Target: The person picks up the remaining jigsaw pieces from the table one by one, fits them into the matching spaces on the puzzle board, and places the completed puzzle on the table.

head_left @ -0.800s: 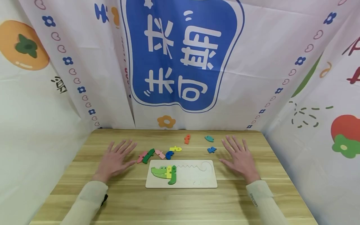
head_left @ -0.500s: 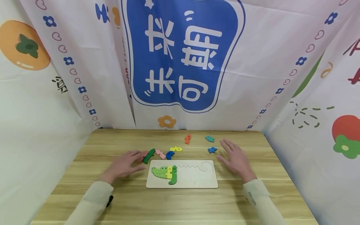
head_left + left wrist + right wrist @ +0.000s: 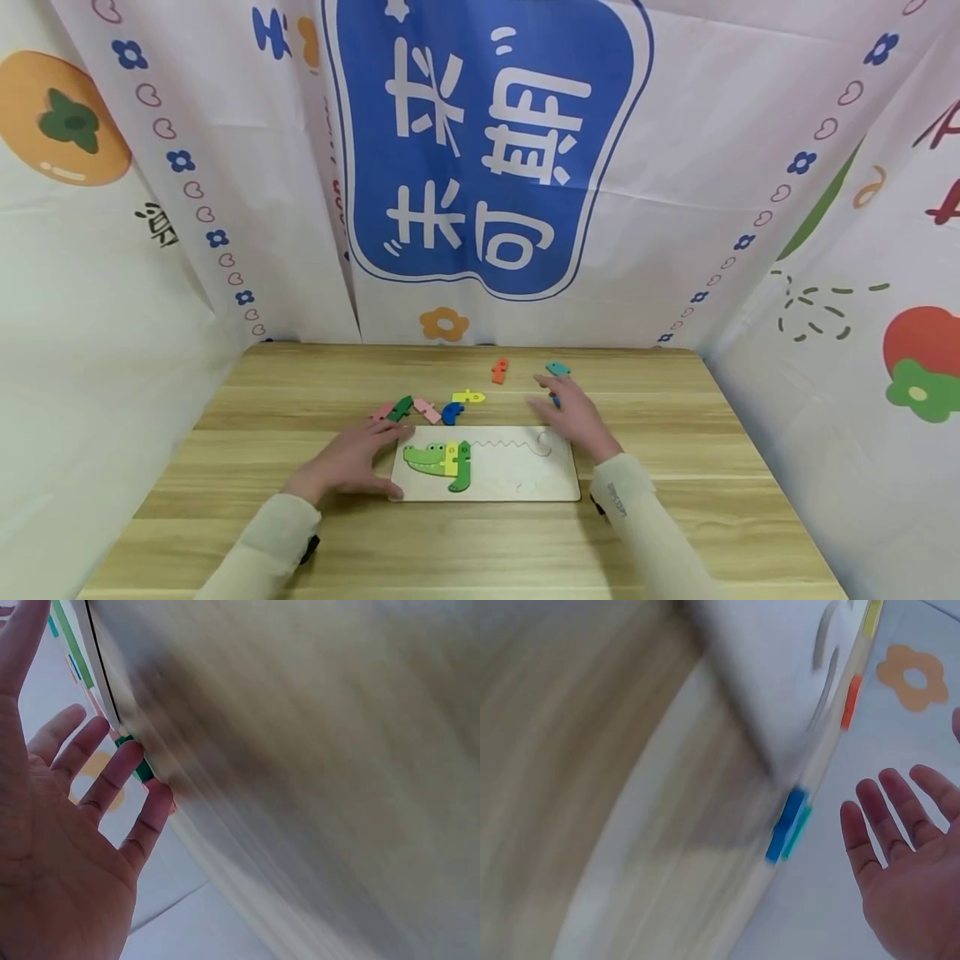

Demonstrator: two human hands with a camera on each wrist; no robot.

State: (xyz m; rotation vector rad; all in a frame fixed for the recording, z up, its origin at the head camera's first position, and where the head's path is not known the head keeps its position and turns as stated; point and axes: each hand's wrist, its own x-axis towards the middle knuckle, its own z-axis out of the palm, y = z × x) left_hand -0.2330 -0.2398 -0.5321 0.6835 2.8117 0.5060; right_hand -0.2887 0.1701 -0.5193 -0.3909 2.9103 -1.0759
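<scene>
A pale wooden puzzle board (image 3: 510,483) lies on the table. At its left end sit a green crocodile head piece (image 3: 424,458), a yellow piece (image 3: 451,458) and a green leg piece (image 3: 463,473). My left hand (image 3: 348,462) spans the board's left edge, thumb at the near corner and fingers towards the far one. Loosely extended fingers (image 3: 112,780) show in the left wrist view. Over the board's far right corner is my right hand (image 3: 579,421), its fingers relaxed and holding nothing. It partly hides a blue piece (image 3: 556,401), and a teal piece (image 3: 557,367) lies just beyond.
Behind the board are scattered an orange-red piece (image 3: 499,371), a yellow pointed piece (image 3: 468,397), a dark blue piece (image 3: 452,413), a pink piece (image 3: 427,410), a dark green piece (image 3: 401,409) and another pink piece (image 3: 381,412). Printed cloth (image 3: 637,317) encloses the wooden table (image 3: 480,550).
Both hands have moved inward from the sides. The left has come to the board's left edge; the right has swung left over the far right corner, covering part of the blue piece.
</scene>
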